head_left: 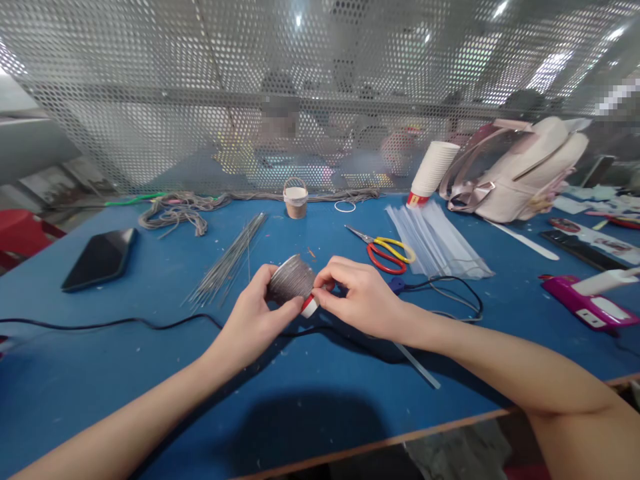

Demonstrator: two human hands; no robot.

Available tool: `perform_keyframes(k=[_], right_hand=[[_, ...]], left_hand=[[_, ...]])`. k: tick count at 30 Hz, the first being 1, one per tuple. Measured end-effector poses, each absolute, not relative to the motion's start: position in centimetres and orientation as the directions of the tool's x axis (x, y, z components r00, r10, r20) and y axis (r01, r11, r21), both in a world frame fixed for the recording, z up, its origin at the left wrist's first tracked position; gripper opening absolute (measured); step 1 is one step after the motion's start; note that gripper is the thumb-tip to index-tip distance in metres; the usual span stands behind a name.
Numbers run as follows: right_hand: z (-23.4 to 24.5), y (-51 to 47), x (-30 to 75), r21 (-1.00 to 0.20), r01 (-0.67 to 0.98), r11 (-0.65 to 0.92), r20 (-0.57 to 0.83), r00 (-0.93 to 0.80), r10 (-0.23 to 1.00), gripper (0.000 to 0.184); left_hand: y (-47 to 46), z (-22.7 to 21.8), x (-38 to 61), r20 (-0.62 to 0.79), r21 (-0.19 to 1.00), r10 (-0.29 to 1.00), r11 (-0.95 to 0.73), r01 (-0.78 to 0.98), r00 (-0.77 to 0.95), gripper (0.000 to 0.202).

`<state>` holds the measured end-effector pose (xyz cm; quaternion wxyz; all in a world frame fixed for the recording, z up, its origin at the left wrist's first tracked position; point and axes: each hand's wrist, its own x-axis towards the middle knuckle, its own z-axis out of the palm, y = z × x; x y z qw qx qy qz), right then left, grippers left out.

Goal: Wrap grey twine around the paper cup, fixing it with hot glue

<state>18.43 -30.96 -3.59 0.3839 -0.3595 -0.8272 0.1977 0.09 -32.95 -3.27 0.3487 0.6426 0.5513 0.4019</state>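
A paper cup wrapped in grey cord [291, 280], with a red and white base, lies on its side just above the blue table [150, 373]. My left hand [253, 319] grips its wrapped wall from the left. My right hand [359, 297] pinches at the cup's red base end with thumb and fingers pressed together. Both hands are closed on the cup.
Bundle of grey wire rods [227, 263], grey cord pile [175, 210], black phone [100, 258], small finished basket cup [296, 198], red-yellow scissors [386, 252], clear glue sticks [435, 240], stacked paper cups [433, 172], pink backpack [515, 170], pink glue gun [583, 303], black cable [125, 323]. Perforated screen behind.
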Motion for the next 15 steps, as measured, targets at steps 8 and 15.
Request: perform_keyframes(k=[8, 15], right_hand=[[-3.31, -31.11, 18.17, -0.648, 0.443, 0.620, 0.455, -0.428, 0.781, 0.010], [-3.68, -30.91, 18.43, -0.664, 0.422, 0.617, 0.460, -0.418, 0.783, 0.007]], left_hand=[[-33.18, -3.20, 0.04, 0.145, 0.888, 0.986, -0.169, 0.428, 0.087, 0.019], [-32.93, -3.89, -0.06, 0.162, 0.869, 0.985, -0.167, 0.466, 0.051, 0.031]])
